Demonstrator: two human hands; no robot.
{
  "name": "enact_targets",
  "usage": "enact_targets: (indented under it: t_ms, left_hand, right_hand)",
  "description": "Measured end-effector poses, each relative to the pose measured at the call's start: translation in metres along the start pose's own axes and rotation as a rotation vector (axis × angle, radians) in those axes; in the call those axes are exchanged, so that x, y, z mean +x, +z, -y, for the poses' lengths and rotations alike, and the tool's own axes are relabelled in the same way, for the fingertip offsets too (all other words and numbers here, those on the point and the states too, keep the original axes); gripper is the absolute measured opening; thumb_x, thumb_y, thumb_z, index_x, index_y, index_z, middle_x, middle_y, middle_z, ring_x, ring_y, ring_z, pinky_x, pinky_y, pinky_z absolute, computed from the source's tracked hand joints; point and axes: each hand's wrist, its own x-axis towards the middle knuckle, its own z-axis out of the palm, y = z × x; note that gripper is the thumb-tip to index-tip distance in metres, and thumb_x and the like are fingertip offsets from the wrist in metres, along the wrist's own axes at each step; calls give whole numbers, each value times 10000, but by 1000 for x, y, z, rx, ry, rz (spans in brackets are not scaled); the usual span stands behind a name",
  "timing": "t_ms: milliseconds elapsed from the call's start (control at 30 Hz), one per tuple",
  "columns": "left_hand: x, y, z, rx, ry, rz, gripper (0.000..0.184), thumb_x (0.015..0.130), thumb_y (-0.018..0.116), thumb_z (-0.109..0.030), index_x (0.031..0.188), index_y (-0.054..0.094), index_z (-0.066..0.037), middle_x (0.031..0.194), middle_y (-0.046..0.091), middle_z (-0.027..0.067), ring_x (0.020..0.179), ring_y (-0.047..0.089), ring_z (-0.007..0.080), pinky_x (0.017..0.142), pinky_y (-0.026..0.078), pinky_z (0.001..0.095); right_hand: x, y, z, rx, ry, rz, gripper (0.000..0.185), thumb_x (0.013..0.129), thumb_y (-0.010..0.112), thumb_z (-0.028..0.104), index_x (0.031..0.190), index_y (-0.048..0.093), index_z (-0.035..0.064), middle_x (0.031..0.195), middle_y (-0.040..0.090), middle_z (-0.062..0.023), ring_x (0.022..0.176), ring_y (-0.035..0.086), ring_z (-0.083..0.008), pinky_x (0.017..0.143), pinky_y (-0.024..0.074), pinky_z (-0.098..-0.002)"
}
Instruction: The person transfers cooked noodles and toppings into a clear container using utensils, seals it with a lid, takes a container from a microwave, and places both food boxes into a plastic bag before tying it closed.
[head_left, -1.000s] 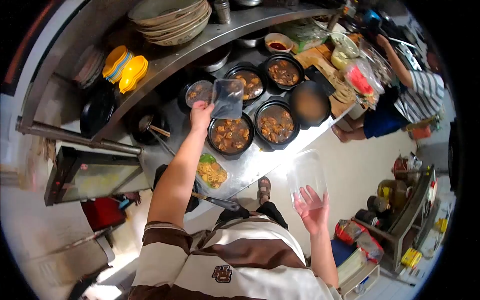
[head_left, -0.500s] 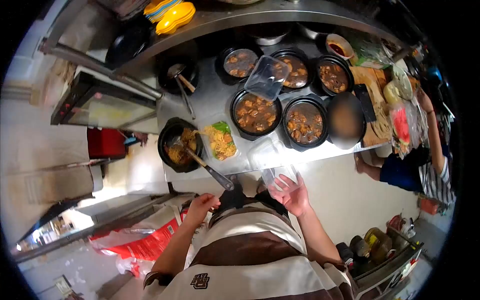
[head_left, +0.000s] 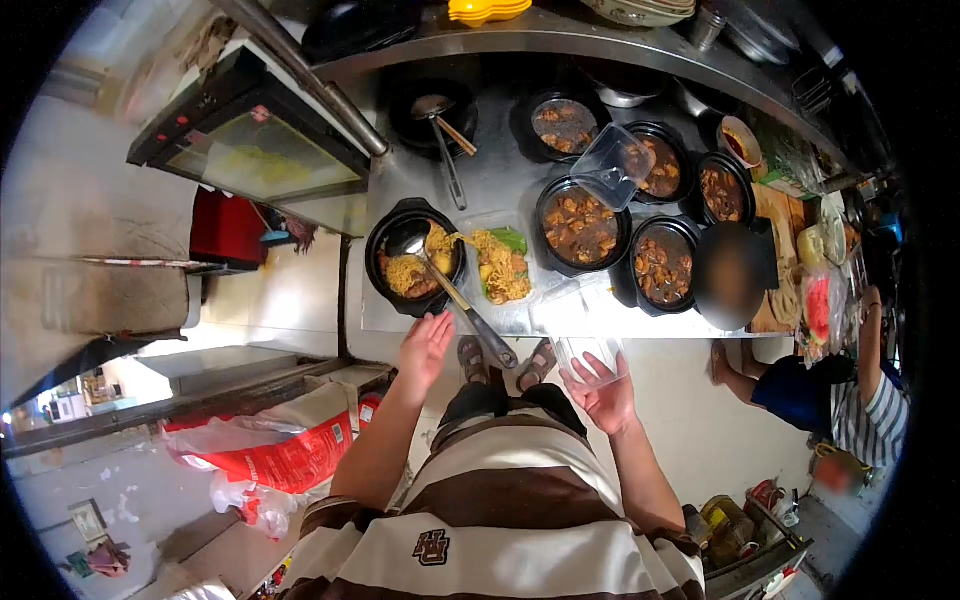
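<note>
Holding container (head_left: pixel 577 340) near counter edge (head_left: pixel 385 324)

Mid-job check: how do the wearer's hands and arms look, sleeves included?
Left hand and right hand show no gloves, and no watch is visible. Forearms are uncovered below short brown-and-cream sleeves, matching the striped shirt.

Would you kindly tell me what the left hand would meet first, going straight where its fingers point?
The left hand would probably meet the near side of the black pot of noodles, though the ladle's handle passes close by and depth is hard to judge.
</note>
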Motion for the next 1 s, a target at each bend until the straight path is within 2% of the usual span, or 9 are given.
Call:
enact_targets:
  t_ms: [233,467,500,600,633,700,800,933,1000]
  left_hand:
    - [27,-5,-18,2,32,-154,162,914,562,-154,995,498,-29,1062,591,195,1030,590,312,907,501,392]
    - [46,-8,-71,124,5,2,191,885,578,-87,1001,490,37,1167,535,222,1122,536,306,997,450,379]
    - [45,-6,-77,202,-34,-56,153,882,573,-82,978,517,23,1033,603,183,949,616,247,841,525,328]
    - [7,12,-92,982,252,-137,185,915,553,-166,980,524,5,800,630,123,681,626,189,628,523,272]
    - [-12,21,-81,1040,416,16,233,944,510,-226,972,535,4,698,609,78,552,571,129,505,462,239]
    - [-58,76,-58,1128,88,107,279,959,481,-275,1011,514,-3,743,618,85,594,593,140,538,487,250]
    - [-81,105,0,789,-407,230,587,930,515,-392,1295,316,23,1102,571,215,922,631,285,718,552,355]
    - [-22,103,46,370,-338,-51,473,940,513,-326,1193,396,56,1139,531,217,1010,586,311,834,538,404]
    - [-11,108,53,312,-238,-160,285,938,500,-200,1072,456,48,1066,527,175,990,579,291,848,539,402]
  right_hand:
    - [16,7,-23,34,-14,46,655,922,293,595,1251,395,37,1197,486,-146,977,576,-372,758,551,-409]
    - [16,16,-40,125,-39,41,655,932,274,580,1226,411,11,1199,480,-162,1032,555,-389,764,554,-415]
    - [14,17,-41,114,-37,56,655,934,270,576,1226,409,6,1201,477,-164,1038,553,-392,760,556,-416]
    - [9,20,-36,107,-36,82,655,943,242,562,1233,397,-4,1205,473,-181,1049,549,-395,748,558,-418]
    - [9,19,-36,100,-46,41,657,942,237,563,1232,399,-3,1200,478,-183,1045,552,-393,748,557,-418]
    - [4,15,-36,103,-46,8,658,937,248,570,1228,403,1,1179,497,-187,994,573,-386,761,553,-424]
    - [8,1,-28,93,-27,2,657,932,265,574,1224,406,3,1172,503,-184,963,583,-386,766,551,-439]
    - [8,-9,-16,137,-4,57,646,933,287,564,1241,390,6,1179,508,-189,932,596,-385,773,548,-447]
    - [11,-21,-12,143,8,89,644,907,381,561,1226,428,4,1204,502,-205,1080,518,-422,853,510,-475]
